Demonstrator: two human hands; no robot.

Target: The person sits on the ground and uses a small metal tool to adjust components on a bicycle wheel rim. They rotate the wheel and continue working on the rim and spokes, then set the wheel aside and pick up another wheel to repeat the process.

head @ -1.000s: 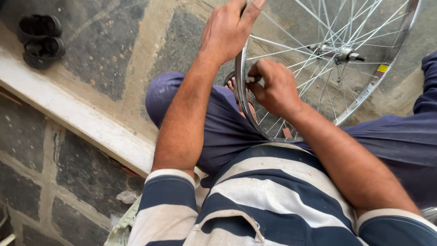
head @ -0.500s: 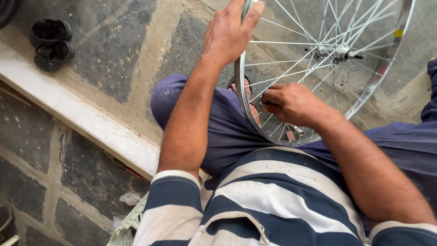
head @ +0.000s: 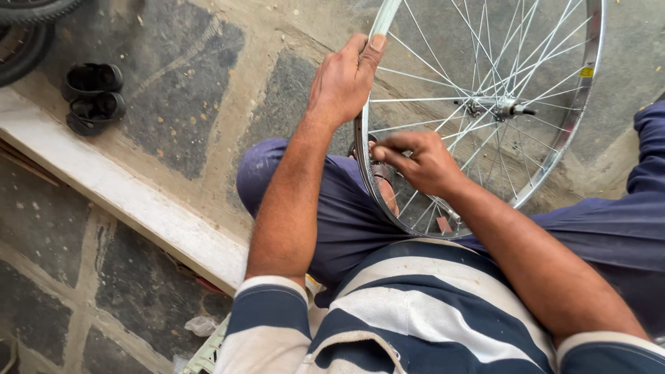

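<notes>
A bare silver bicycle wheel with thin spokes and a central hub stands upright between my knees, resting against my dark blue trousers. My left hand grips the rim at its upper left edge, thumb over the metal. My right hand is inside the wheel near the lower left of the rim, fingers pinched together on a spoke end or nipple; what exactly is between the fingertips is too small to tell. A foot in a sandal shows through the spokes below the rim.
A pair of black sandals lies on the stone floor at upper left, beside a dark tyre in the corner. A pale stone kerb runs diagonally to my left, with a lower paved level beyond it.
The view has shifted right and down. My right hand has moved from the rim's edge to inside the wheel and pinches at the spokes. My left hand keeps its grip on the rim.
</notes>
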